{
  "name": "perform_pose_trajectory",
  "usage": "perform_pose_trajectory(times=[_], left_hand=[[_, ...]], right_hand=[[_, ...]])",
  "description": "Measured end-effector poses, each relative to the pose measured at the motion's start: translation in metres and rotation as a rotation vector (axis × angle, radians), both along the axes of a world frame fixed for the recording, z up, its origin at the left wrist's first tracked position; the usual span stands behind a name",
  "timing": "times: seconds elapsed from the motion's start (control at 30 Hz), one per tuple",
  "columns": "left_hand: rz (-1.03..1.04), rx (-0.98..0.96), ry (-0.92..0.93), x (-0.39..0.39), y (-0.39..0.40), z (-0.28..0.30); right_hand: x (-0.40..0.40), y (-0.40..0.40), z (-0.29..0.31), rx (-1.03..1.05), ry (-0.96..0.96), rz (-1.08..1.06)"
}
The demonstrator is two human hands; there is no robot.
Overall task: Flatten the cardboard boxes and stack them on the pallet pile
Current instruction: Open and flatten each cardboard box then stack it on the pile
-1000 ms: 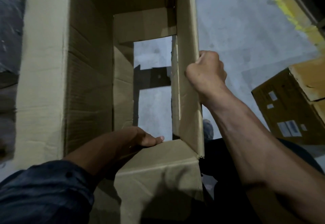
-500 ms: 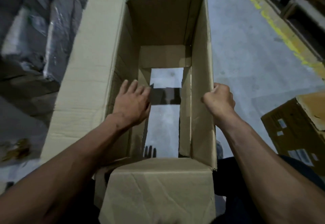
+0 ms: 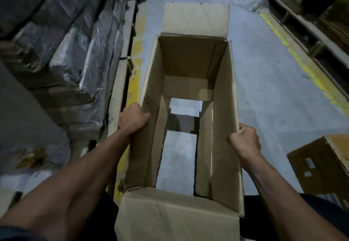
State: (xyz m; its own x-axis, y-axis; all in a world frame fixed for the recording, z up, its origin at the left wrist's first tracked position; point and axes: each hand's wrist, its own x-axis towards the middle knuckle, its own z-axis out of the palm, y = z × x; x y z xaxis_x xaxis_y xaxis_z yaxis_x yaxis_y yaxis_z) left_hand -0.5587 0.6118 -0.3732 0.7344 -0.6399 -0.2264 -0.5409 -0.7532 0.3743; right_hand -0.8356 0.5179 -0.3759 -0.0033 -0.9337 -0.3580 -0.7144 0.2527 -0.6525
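With the open-ended cardboard box held upright over the concrete floor, left hand and right hand fingers curled over its 2 long walls, uneven pressure may buckle a wall instead of collapsing the creases.

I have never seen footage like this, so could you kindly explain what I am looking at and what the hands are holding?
This is one view, from a camera worn on a person's head, looking down at their bare arms. There is no machine. The left hand and right hand each grip a side wall of an open cardboard box; its bottom flaps are open, so the grey floor shows through. Another box sits at right, and wrapped stacks stand at left.
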Motion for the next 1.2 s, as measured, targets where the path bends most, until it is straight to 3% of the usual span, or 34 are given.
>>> perform_pose_trajectory(times=[0.43, 0.8, 1.07, 1.2], left_hand=[[-0.017, -0.142, -0.013, 0.0, -0.005, -0.004], [-0.492, -0.09, -0.105, -0.087, 0.029, -0.021], [-0.749, 0.071, 0.067, -0.132, 0.044, -0.036], [-0.779, 0.196, 0.14, -0.15, 0.044, -0.043]], right_hand=[[-0.006, -0.021, -0.001, -0.083, 0.019, -0.06], [-0.01, -0.044, 0.01, -0.062, -0.159, -0.425], [-0.008, -0.041, 0.01, -0.092, -0.285, -0.561], [-0.008, -0.039, 0.008, -0.067, -0.354, -0.623]])
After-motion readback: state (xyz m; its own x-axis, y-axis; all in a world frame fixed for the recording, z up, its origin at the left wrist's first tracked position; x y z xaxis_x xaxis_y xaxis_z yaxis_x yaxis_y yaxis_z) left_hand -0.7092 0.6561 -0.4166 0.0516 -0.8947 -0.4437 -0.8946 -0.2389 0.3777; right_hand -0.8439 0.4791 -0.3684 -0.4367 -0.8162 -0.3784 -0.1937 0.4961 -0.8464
